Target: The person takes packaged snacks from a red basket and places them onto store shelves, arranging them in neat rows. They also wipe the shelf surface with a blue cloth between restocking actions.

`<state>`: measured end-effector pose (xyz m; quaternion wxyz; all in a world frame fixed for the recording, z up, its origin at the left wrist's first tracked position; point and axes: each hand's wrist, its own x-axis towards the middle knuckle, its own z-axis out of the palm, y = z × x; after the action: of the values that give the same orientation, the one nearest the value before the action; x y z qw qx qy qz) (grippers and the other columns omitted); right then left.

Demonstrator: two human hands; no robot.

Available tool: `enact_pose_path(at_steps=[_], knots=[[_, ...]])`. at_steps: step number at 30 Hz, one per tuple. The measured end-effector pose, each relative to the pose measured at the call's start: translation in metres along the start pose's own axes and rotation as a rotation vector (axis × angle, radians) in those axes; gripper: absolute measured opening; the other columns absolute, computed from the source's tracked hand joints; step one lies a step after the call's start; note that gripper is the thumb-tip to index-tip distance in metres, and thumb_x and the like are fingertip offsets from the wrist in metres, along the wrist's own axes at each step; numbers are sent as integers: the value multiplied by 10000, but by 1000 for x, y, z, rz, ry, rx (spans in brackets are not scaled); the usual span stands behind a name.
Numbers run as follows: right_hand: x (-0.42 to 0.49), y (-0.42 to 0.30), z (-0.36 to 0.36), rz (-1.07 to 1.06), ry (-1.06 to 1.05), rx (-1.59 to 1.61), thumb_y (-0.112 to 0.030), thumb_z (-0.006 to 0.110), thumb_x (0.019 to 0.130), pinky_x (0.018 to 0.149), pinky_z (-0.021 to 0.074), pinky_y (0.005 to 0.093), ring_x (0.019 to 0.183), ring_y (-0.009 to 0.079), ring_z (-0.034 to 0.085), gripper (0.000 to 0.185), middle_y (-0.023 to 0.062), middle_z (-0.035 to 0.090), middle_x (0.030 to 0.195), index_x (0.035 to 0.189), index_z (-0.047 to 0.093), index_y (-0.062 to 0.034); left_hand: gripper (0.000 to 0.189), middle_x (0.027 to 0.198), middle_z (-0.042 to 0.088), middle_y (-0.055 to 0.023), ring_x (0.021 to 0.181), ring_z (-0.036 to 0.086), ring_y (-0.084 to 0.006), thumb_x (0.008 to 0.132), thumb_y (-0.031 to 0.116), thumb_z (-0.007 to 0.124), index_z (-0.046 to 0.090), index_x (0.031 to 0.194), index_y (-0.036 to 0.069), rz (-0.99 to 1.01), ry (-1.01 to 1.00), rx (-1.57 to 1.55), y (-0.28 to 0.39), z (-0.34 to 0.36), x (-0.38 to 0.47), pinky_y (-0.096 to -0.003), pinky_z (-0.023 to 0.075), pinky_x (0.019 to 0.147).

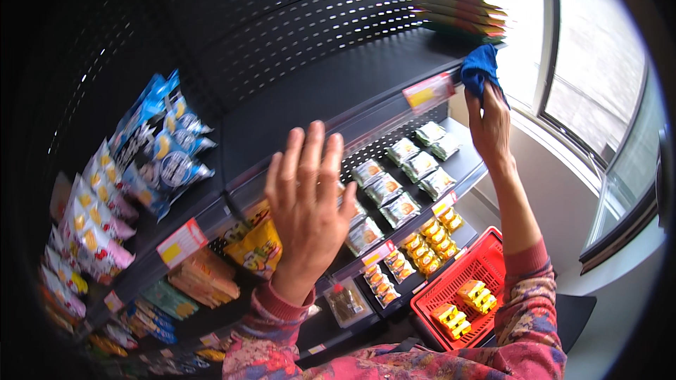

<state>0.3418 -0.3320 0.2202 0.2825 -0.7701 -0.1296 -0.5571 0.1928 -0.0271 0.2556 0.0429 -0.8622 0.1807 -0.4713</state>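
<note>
My right hand point(491, 121) grips a blue cloth point(479, 68) at the right end of the black top shelf point(338, 89), beside its front edge. Just beyond the cloth lies a stack of yellow and green snack bags point(457, 13). Close to the cloth, a price tag point(428, 92) with a red border hangs on the shelf's front rail. My left hand point(310, 206) is raised in front of the shelf edge, palm down, fingers spread, with nothing in it. It hides part of the rail and some goods behind it.
Blue chip bags point(163, 142) and pink-and-white snack bags point(97, 211) stand at the left. Lower shelves carry small white packets point(385, 190) and yellow packs point(430, 245). A red plastic basket point(422, 301) holding yellow packs sits below my right arm. An opened window point(618, 184) is at the right.
</note>
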Motion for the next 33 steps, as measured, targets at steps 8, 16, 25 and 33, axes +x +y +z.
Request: enact_pose_path(at_steps=[8,16,25,33], knots=[[-44,-161,3,-222,-140,182,-42,688,814,1129,360,567,1303,550,487,410,309,615,1271,1213,635,40,540,1560,429,-190,1480,357,-366,938,253,697,540,1415,54,16,54,-292,-11,-24,-34,-516,274,1176],[-40,-252,12,-581,-325,294,-184,766,736,1205,313,564,1374,400,483,534,181,600,1377,1241,655,-47,410,1412,545,-159,1340,460,-356,868,176,731,645,1259,87,-28,213,-378,-34,-56,-103,-460,337,1120],[59,-280,24,-475,-843,333,-199,591,987,745,500,514,799,461,612,207,230,641,812,974,617,6,411,1375,575,-137,1349,461,-344,831,155,742,646,1226,99,-127,236,-427,-58,-63,-125,-455,328,1112],[106,-288,95,-544,-1167,151,-313,507,1060,873,518,487,997,407,680,392,261,698,1032,1249,613,14,443,1384,605,-130,1352,499,-316,855,182,749,637,1273,83,15,185,-523,-54,-62,-91,-459,348,1107]])
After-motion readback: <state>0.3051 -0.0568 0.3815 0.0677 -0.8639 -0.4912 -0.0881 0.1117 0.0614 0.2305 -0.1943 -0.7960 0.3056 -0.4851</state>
